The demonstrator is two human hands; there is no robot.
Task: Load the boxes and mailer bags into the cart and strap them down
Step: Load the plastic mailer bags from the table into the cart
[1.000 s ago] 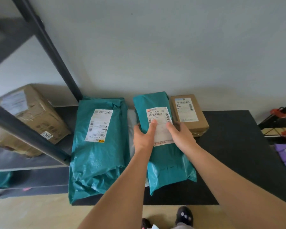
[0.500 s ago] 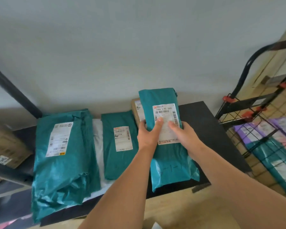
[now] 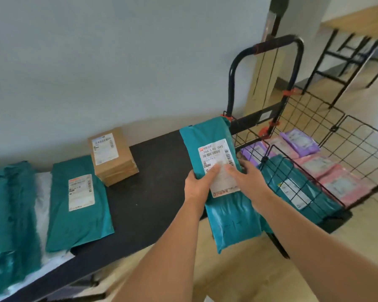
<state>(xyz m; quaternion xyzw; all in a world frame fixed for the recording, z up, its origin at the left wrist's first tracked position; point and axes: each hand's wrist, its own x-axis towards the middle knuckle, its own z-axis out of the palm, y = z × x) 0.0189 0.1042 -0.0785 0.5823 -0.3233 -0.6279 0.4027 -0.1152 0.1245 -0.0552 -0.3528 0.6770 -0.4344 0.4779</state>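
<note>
Left hand [image 3: 198, 185] and right hand [image 3: 247, 178] grip mailer [image 3: 231, 219] centre frame, thumbs on label, fingers hidden behind it. Cart [image 3: 231, 83] cut off at right edge; its bags' labels unreadable.

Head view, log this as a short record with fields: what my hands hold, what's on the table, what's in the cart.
in hands: held teal mailer bag, gripped by left hand and right hand
bag position: at the black table right end, beside the wire cart
on table: cardboard box, flat teal mailer, bulky teal mailer
in cart: loaded teal mailer, purple mailers, pink mailers
</note>
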